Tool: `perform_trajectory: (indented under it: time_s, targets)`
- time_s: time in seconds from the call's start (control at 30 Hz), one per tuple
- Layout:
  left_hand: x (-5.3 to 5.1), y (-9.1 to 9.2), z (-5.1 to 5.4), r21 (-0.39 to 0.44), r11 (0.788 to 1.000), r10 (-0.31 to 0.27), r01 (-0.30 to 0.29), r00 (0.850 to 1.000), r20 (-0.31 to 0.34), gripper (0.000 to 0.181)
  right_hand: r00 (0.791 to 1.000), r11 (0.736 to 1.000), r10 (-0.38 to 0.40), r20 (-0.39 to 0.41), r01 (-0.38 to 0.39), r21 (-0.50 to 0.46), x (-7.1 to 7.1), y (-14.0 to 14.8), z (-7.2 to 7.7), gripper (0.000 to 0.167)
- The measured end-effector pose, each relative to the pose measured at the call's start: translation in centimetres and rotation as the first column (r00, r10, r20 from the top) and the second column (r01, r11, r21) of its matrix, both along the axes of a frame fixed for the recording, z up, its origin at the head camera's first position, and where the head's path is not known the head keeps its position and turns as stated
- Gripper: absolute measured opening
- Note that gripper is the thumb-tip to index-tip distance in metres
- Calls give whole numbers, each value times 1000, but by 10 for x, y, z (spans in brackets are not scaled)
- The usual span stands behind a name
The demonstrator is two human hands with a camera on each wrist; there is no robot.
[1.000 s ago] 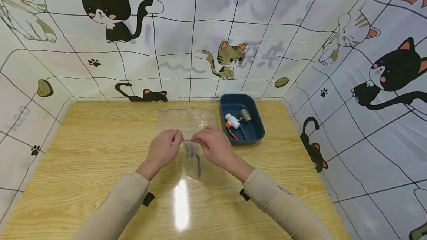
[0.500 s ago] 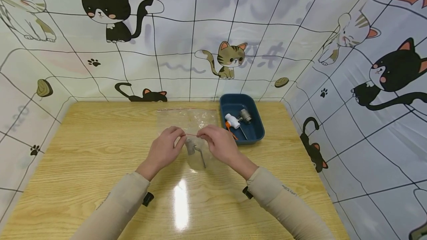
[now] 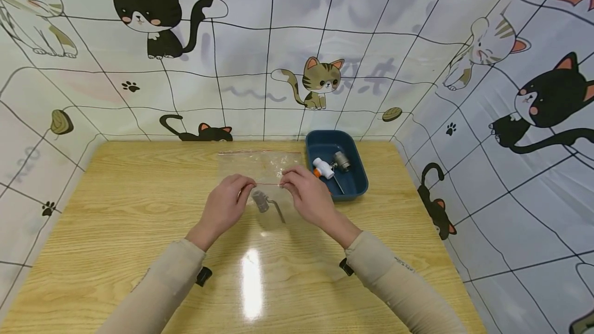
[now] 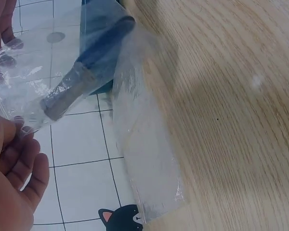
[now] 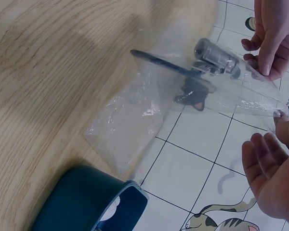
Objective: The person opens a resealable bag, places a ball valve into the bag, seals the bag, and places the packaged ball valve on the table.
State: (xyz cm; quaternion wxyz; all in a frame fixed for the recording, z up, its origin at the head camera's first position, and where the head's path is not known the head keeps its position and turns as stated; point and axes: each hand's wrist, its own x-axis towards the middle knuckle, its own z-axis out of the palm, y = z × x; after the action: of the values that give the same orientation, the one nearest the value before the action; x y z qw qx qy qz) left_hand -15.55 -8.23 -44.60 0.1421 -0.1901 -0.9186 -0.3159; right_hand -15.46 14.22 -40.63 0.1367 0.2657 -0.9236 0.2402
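Observation:
My left hand (image 3: 224, 209) and right hand (image 3: 310, 201) each pinch an end of the red-lined mouth of a clear zip bag (image 5: 248, 98). The mouth is stretched between them, above the table. Inside the bag, a grey metal valve (image 3: 261, 202) hangs below the line, its long dark lever (image 5: 164, 63) slanting away from the body. In the left wrist view, the valve's cylinder (image 4: 65, 96) shows through the film. A second clear zip bag (image 3: 246, 163) lies flat on the table just behind my hands. Whether the held bag's mouth is sealed cannot be told.
At the back right of the wooden table (image 3: 153, 184) stands a dark blue tray (image 3: 320, 139). It holds a white fitting with an orange part (image 3: 323, 168) and a grey metal fitting (image 3: 341, 161). A cat-printed sheet (image 3: 264, 92) encloses the back and sides.
My hands have moved apart along the bag's mouth and slightly away from me. The bag has spread wider, and the valve inside has tilted and shifted a little up and left.

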Motion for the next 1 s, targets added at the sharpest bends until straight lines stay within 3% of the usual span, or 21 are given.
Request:
perform_trajectory:
  time_s: [0.13, 0.27, 0.77, 1.0]
  targets:
    - [0, -2, 2, 1, 1000, -1, 1, 998, -60, 14, 999, 999, -42, -11, 43, 10, -2, 3, -1, 11]
    - [2, -3, 2, -15, 1000, -13, 12, 997, -79, 12, 997, 997, -72, 6, 72, 35, -5, 6, -3, 12]
    - [7, 0, 5, -27, 995, -102, 99, 987, -126, 11, 995, 997, -48, 86, 43, 56, -9, 11, -4, 14]
    - [9, 2, 5, -29, 990, -140, 137, 981, -137, 11, 988, 991, -18, 152, -3, 137, -7, 6, -3, 32]
